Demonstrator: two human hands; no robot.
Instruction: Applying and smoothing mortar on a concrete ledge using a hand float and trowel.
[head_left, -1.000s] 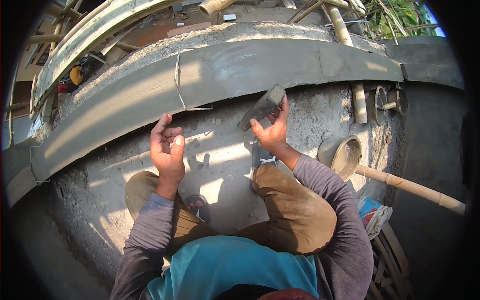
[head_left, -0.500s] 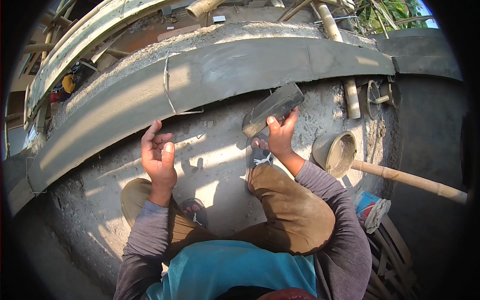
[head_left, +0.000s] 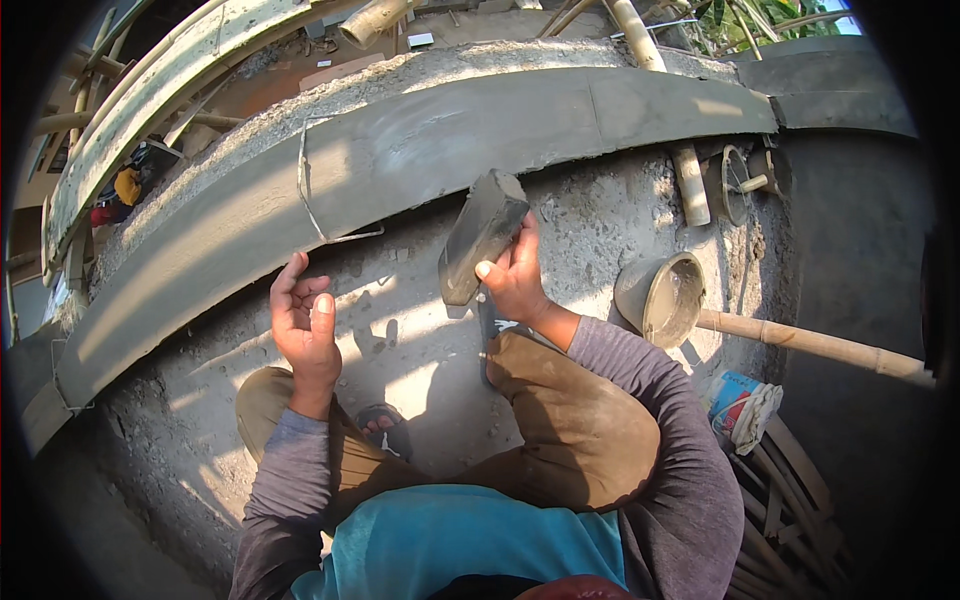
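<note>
My right hand point(head_left: 518, 278) grips a dark grey, oblong block point(head_left: 484, 232) smeared with wet cement, its thumb on the near side. The block is tilted upright just in front of the smooth grey cement ledge point(head_left: 440, 130); I cannot tell whether it touches it. My left hand point(head_left: 308, 328) is raised over the rough floor to the left, fingers loosely bent and apart, with nothing in it. Beyond that hand, a bent wire clamp point(head_left: 306, 185) lies across the ledge and hooks over its near edge.
To the right stands a cement-caked bucket point(head_left: 660, 298), beside a bamboo pole point(head_left: 810, 345). A small paint tub point(head_left: 745, 410) sits near wooden strips point(head_left: 790, 490). A bamboo post point(head_left: 690, 185) props the ledge. Behind it runs a pale curved beam point(head_left: 150, 110).
My right hand has drawn the block left and turned it more upright. My left hand stays raised in nearly the same pose. The view has shifted slightly.
</note>
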